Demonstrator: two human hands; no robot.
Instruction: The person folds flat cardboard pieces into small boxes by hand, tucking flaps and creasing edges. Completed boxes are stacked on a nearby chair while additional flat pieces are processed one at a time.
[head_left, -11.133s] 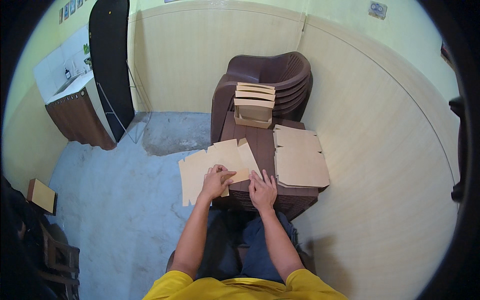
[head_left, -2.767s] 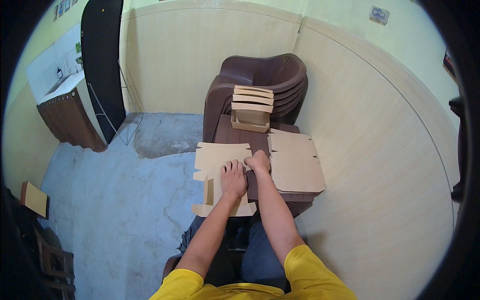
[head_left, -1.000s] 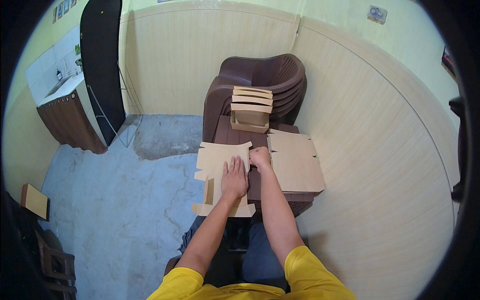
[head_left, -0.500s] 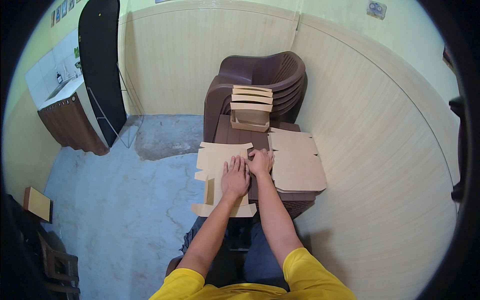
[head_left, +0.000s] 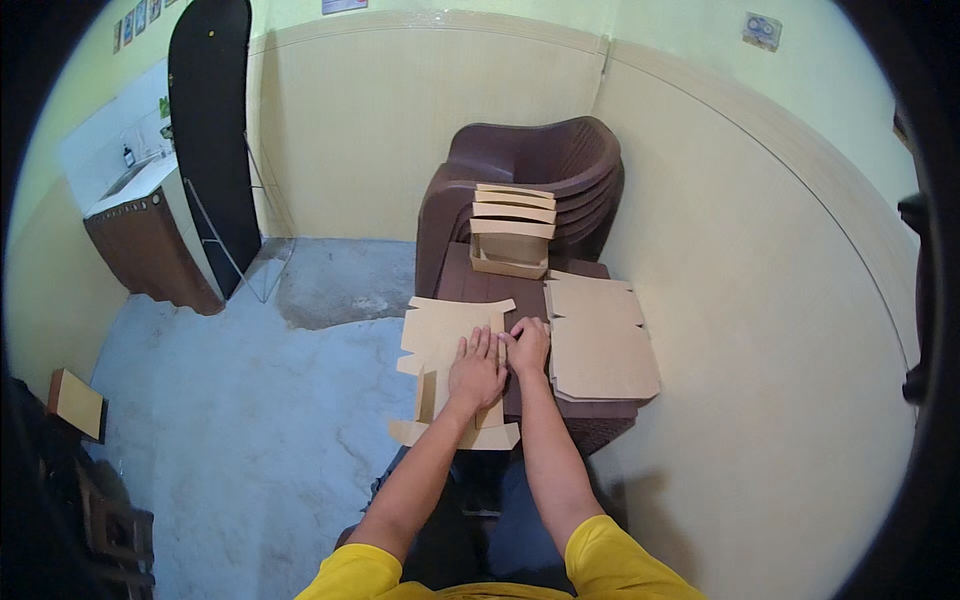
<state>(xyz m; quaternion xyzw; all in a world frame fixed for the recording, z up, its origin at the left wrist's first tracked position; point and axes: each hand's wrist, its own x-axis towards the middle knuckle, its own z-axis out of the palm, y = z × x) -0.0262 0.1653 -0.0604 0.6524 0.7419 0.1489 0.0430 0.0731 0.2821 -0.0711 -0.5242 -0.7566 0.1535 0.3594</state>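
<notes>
A flat tan cardboard box blank (head_left: 440, 325) with cut tabs lies in front of me on a brown plastic surface. Its left side flap stands partly folded up. My left hand (head_left: 478, 377) presses palm down on the middle of the blank, fingers stretched out and pointing away from me. At the blank's right edge, my right hand (head_left: 528, 346) has its fingers curled, thumb and fingertips against a narrow folded side flap. A stack of flat cardboard blanks (head_left: 602, 340) lies just to the right of that hand.
Several folded, open cardboard trays (head_left: 508, 258) are nested at the back of the brown plastic surface (head_left: 474, 278). Behind them rises a stack of brown plastic chairs (head_left: 540, 150). A wood-look wall (head_left: 760, 350) runs close along the right. An ironing board (head_left: 210, 150) leans at the far left.
The view has tilted a little, so everything sits slightly lower. My right hand has slid a little toward me along the blank's right edge, fingers more curled. My left hand stays pressed on the blank.
</notes>
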